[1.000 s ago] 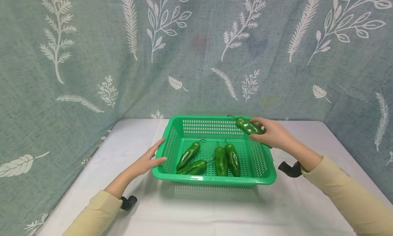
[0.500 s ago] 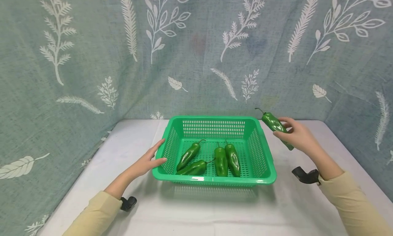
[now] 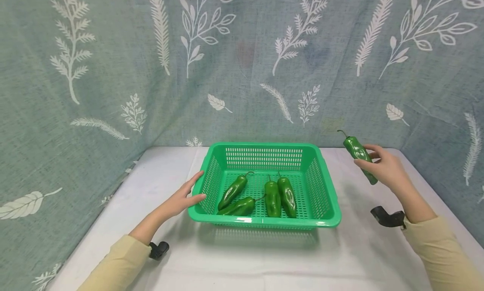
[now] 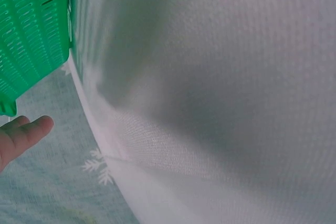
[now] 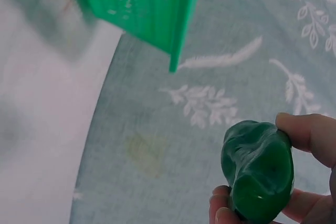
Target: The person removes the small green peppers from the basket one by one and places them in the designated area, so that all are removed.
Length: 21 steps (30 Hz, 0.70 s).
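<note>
Out past the right side of the basket (image 3: 264,222), a pepper (image 3: 355,147) hangs in the air, held by the right hand (image 3: 389,169). Change over the last second: it was above the basket's right rim; now it is farther right and well apart from it. My reading: this pepper is fully out, and the rim no longer stands in its way.

Pepper tilted, stem end up and leftward, blunt tip low, near the palm side. Fingers (image 5: 304,129) grip it round the body: the right wrist view shows digits pressed on opposite sides, pepper between them. Stem and upper end stick out free of the fingertips. Hold looks firm, though the skin is glossy and could slide.

Next outward, four other peppers (image 3: 272,200) lie on the basket floor: two side by side toward the right, two at the left with lower ends close together. Their layout matches a second ago.

At the basket's left rim, left hand (image 3: 177,200), fingers extended and thumb spread, gripping nothing. Head view puts the tips at the rim; firm contact cannot be told. Below all, white table (image 3: 295,261); behind, leaf-print cloth (image 3: 245,114).
</note>
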Motion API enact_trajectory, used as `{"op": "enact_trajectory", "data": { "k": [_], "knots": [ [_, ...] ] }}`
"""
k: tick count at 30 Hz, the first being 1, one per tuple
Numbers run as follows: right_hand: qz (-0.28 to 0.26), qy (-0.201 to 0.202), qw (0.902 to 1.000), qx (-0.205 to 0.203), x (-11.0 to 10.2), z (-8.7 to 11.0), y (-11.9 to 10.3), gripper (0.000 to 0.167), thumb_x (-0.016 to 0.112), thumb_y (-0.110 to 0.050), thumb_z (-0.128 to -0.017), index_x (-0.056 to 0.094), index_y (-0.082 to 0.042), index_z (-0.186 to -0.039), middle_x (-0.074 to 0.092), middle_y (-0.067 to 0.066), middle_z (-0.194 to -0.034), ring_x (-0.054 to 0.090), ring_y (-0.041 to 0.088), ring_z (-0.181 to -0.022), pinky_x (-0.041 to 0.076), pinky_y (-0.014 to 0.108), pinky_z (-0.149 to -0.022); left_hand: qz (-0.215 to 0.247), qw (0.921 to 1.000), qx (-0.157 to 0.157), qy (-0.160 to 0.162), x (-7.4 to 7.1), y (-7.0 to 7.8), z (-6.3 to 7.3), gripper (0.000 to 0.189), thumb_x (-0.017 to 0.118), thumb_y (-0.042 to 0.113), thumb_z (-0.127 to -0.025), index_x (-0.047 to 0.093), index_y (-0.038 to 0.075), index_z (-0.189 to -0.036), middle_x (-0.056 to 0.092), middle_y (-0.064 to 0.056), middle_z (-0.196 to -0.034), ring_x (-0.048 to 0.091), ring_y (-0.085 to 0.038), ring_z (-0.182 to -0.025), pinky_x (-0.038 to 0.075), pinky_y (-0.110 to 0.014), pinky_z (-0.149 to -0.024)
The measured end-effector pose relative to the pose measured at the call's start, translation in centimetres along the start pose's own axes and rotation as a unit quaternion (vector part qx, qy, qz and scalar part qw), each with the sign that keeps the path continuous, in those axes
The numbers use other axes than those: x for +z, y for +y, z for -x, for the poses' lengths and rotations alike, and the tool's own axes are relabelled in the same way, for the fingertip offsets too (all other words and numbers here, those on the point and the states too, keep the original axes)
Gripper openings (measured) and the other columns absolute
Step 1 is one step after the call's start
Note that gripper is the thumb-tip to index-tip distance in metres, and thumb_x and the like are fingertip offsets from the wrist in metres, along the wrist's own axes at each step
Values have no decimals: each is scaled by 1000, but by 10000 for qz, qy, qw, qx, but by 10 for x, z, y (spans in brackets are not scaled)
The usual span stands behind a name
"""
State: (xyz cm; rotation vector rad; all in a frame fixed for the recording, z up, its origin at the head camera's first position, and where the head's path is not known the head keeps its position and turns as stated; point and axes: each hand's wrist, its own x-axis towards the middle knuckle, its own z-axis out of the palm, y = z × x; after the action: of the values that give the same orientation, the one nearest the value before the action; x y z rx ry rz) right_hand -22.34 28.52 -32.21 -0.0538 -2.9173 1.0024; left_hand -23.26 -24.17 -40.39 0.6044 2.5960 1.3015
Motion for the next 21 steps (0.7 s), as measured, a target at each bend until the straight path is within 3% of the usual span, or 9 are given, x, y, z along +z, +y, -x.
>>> {"op": "enact_trajectory", "data": {
  "k": [9, 15, 21],
  "knots": [
    [332, 362, 9988, 64, -7, 1, 23, 77, 50, -48, -89, 27, 6, -140, 40, 38, -122, 47, 50, -99, 48, 50, -65, 8, 10000, 15, -22, 0, 1, 0, 73, 50, 28, -93, 5, 17, -149, 4, -17, -153, 3, -42, -138, 13, -70, -99],
    [339, 468, 9981, 218, -4, 3, 37, 76, 51, -47, -89, 29, 7, -138, 41, 37, -119, 52, 47, -92, 49, 40, -55, -22, 10000, 28, -17, 0, 1, 0, 73, 50, 28, -93, 5, 17, -149, 4, -16, -153, 3, -41, -138, 14, -70, -99],
    [490, 501, 9968, 397, 0, 1, 51, 72, 52, -41, -90, 30, 10, -135, 42, 39, -118, 50, 48, -93, 47, 45, -59, -50, 10000, 33, -25, -1, 0, 0, 72, 49, 27, -93, 5, 16, -149, 3, -18, -153, 2, -43, -137, 13, -71, -99]
  ]
}}
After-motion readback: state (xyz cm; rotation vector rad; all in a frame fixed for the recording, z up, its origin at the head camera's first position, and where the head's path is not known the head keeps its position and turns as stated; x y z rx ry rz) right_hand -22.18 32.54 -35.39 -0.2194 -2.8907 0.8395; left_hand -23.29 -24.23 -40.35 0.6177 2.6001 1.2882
